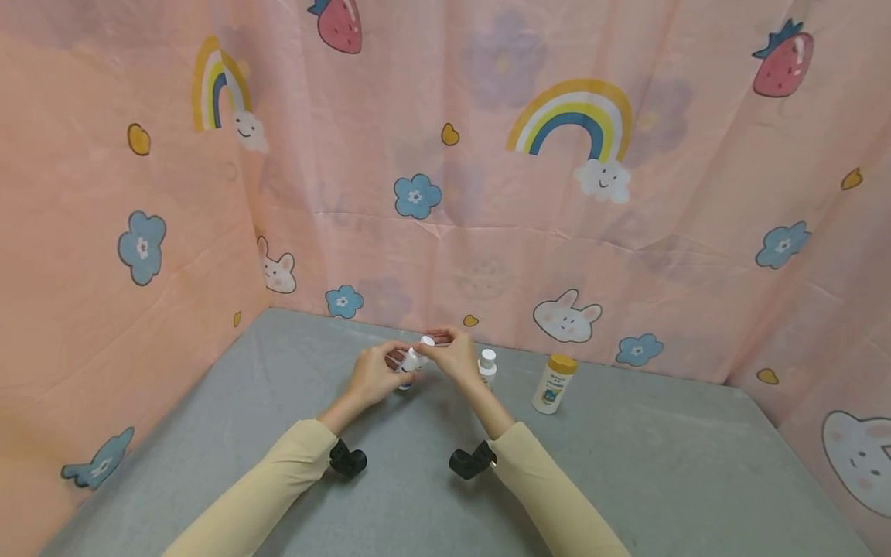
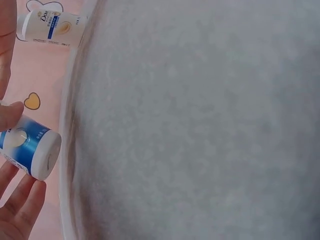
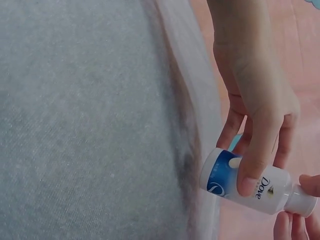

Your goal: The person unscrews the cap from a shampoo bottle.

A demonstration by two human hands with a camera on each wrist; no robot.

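Observation:
My left hand [image 1: 369, 379] grips a small white and blue Dove bottle [image 3: 270, 196], tilted, its thumb on the label and its fingers behind. The bottle's blue lower label and white base show in the left wrist view. At its top end, my right hand [image 1: 455, 357] pinches the white cap [image 3: 302, 201] between thumb and fingers. Behind the right wrist stands a second white Dove bottle [image 1: 489, 368], upright with a white cap and partly hidden in the head view. Its label [image 2: 52, 27] faces the left wrist camera.
A cream bottle with a yellow cap [image 1: 554, 384] stands upright farther right on the grey table [image 1: 682, 464]. Pink printed curtains [image 1: 390, 255] hang along the table's back and sides. Both wrists wear black camera mounts [image 1: 348, 459].

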